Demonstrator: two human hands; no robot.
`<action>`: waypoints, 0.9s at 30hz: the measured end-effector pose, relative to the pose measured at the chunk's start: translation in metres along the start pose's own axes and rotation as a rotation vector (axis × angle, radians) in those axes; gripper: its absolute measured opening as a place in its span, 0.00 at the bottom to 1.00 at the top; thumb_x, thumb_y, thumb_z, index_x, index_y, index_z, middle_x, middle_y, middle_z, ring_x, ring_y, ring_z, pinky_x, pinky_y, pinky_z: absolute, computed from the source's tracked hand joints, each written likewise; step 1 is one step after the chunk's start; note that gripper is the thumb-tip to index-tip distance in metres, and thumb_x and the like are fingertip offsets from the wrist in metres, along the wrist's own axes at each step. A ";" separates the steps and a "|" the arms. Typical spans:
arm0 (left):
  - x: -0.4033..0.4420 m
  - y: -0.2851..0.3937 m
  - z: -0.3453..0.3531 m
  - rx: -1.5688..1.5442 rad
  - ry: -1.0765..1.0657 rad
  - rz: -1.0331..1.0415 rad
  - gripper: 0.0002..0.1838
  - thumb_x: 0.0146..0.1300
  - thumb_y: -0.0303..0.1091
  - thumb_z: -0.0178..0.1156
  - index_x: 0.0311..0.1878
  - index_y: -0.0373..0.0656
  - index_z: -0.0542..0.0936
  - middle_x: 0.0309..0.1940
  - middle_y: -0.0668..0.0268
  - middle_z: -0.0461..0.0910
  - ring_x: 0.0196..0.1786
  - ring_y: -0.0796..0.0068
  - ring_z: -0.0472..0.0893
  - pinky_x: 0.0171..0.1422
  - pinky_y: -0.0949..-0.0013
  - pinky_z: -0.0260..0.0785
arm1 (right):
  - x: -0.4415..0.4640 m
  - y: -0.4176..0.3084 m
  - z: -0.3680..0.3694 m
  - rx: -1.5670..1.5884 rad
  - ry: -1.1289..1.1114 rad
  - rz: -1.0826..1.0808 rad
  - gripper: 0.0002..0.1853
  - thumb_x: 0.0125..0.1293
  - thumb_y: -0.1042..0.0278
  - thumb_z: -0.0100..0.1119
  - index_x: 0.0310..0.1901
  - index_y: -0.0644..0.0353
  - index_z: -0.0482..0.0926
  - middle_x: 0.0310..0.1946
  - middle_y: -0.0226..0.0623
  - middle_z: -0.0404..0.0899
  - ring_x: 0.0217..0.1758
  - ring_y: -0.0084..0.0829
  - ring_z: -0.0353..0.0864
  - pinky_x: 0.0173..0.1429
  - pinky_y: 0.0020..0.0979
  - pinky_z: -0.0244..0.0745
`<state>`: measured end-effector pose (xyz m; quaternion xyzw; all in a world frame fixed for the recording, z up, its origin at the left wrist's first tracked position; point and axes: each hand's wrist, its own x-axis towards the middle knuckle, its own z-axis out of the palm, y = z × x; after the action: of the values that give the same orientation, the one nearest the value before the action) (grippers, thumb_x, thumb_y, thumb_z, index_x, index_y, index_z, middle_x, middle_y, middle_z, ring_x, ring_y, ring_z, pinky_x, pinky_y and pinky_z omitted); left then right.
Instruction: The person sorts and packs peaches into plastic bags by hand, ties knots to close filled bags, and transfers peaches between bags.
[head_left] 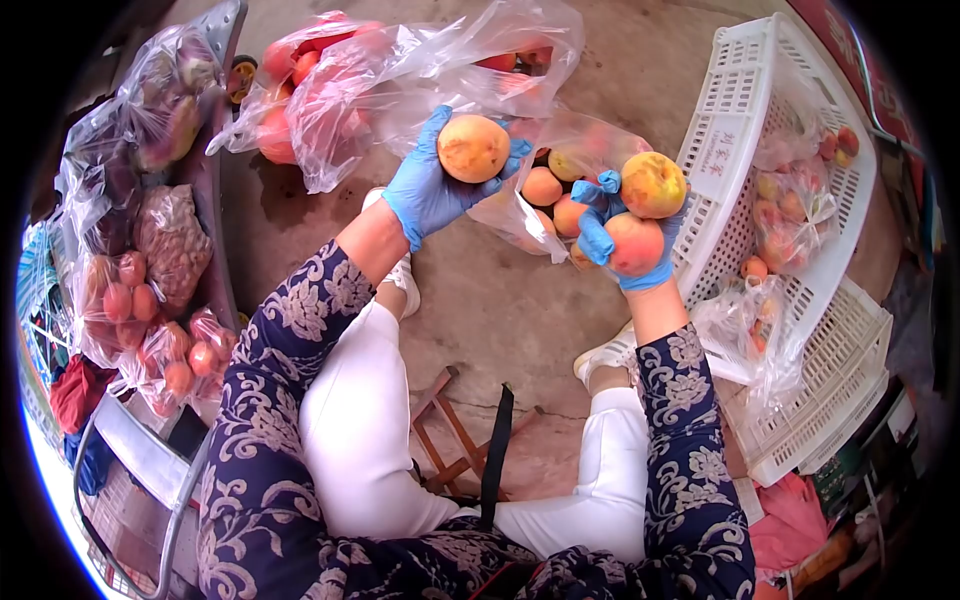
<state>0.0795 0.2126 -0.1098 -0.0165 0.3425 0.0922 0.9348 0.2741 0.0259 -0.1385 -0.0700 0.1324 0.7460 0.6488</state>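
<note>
My left hand [425, 192], in a blue glove, holds up a yellow-orange peach [473, 149] with a few small dark marks. My right hand [652, 272], gloved too, grips two peaches at once: a yellow one with a brownish patch [653, 185] and a pinker one [635, 244] below it. Its fingers curl around their left side. Between the hands, an open clear plastic bag [510, 212] stands on the floor with several peaches [541, 187] inside. Part of that bag is hidden behind my right hand.
Bags of red fruit [300, 110] lie ahead on the concrete floor. A white crate [715, 150] with bagged peaches [795, 220] stands at right, another crate [820, 390] beside it. Bagged produce [170, 240] fills a shelf at left. A wooden folding stool [450, 430] is between my legs.
</note>
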 end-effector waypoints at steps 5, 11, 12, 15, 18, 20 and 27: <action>-0.014 0.003 0.003 0.209 0.027 0.009 0.34 0.65 0.59 0.47 0.62 0.40 0.66 0.58 0.51 0.71 0.56 0.57 0.75 0.53 0.61 0.74 | 0.011 0.000 0.010 -0.008 -0.283 0.059 0.46 0.54 0.27 0.48 0.58 0.67 0.67 0.61 0.60 0.64 0.41 0.53 0.75 0.38 0.46 0.74; -0.136 0.023 0.012 0.765 0.109 0.499 0.33 0.58 0.49 0.53 0.63 0.40 0.63 0.59 0.54 0.67 0.56 0.55 0.75 0.48 0.58 0.76 | 0.023 0.014 0.079 -0.493 -0.149 0.038 0.47 0.52 0.30 0.56 0.59 0.68 0.65 0.57 0.59 0.67 0.29 0.43 0.80 0.32 0.34 0.78; -0.152 0.031 0.008 0.762 0.140 0.571 0.33 0.58 0.49 0.53 0.63 0.40 0.62 0.61 0.54 0.66 0.57 0.57 0.75 0.47 0.58 0.77 | 0.031 0.017 0.096 -0.547 -0.131 0.106 0.45 0.53 0.33 0.58 0.59 0.69 0.65 0.54 0.56 0.70 0.31 0.41 0.80 0.34 0.33 0.78; -0.174 0.049 -0.022 0.979 0.342 0.800 0.30 0.59 0.45 0.57 0.62 0.40 0.65 0.62 0.58 0.66 0.65 0.65 0.66 0.68 0.63 0.60 | 0.060 0.041 0.127 -0.681 -0.058 0.254 0.40 0.56 0.40 0.59 0.58 0.68 0.66 0.49 0.50 0.75 0.34 0.37 0.81 0.37 0.32 0.79; -0.164 0.069 -0.064 1.287 0.255 0.598 0.29 0.58 0.43 0.59 0.62 0.40 0.68 0.64 0.63 0.65 0.71 0.69 0.57 0.73 0.64 0.48 | 0.101 0.080 0.129 -0.660 0.074 0.280 0.33 0.61 0.44 0.55 0.57 0.65 0.67 0.46 0.49 0.76 0.29 0.37 0.81 0.33 0.34 0.78; -0.147 0.074 -0.079 1.282 0.173 0.465 0.31 0.58 0.46 0.59 0.62 0.40 0.69 0.67 0.62 0.62 0.74 0.68 0.50 0.75 0.63 0.39 | 0.130 0.094 0.116 -0.490 0.174 0.272 0.27 0.64 0.49 0.53 0.55 0.63 0.69 0.42 0.47 0.77 0.33 0.39 0.81 0.38 0.37 0.79; -0.131 0.090 -0.056 1.135 -0.047 0.427 0.39 0.56 0.47 0.59 0.68 0.36 0.61 0.69 0.58 0.59 0.73 0.66 0.54 0.75 0.66 0.42 | 0.232 0.076 0.019 0.234 0.065 0.050 0.25 0.65 0.44 0.46 0.52 0.58 0.69 0.48 0.43 0.74 0.49 0.42 0.74 0.52 0.49 0.74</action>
<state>-0.0702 0.2747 -0.0654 0.5557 0.3134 0.0808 0.7658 0.1656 0.2423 -0.1760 -0.0145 0.2412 0.7386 0.6293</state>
